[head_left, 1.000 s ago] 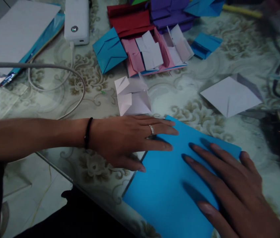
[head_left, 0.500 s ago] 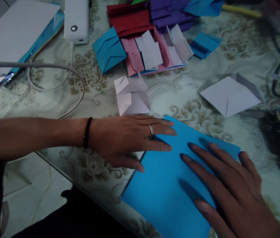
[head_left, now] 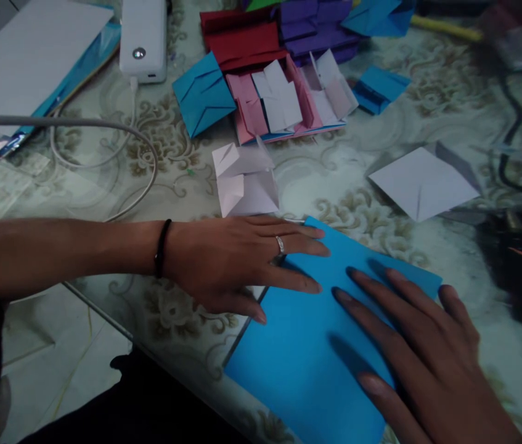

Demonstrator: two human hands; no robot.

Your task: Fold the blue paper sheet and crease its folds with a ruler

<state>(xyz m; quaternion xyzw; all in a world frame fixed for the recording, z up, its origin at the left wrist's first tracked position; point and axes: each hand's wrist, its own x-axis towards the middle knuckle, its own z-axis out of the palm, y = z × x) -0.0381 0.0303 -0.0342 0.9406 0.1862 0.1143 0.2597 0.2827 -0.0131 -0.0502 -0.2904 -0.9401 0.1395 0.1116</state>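
A sheet of bright blue paper lies on the patterned tabletop, its lower end running off the bottom of the view. My left hand, with a ring and a black wristband, rests flat across the sheet's upper left edge, fingers spread. Over the sheet's right side is my right hand, its fingers apart and casting shadows on the paper; whether every fingertip touches cannot be made out. Just beyond my left hand sits a small folded white paper piece. A larger folded white paper lies beyond the right hand.
Folded pieces lie at the back: red paper, purple paper, blue paper and a pink paper piece. A power bank with a cable stands beside white sheets. The table edge runs at lower left.
Both hands keep nearly the same place on the blue sheet. The view has shifted slightly, so things on the right appear a little further left.
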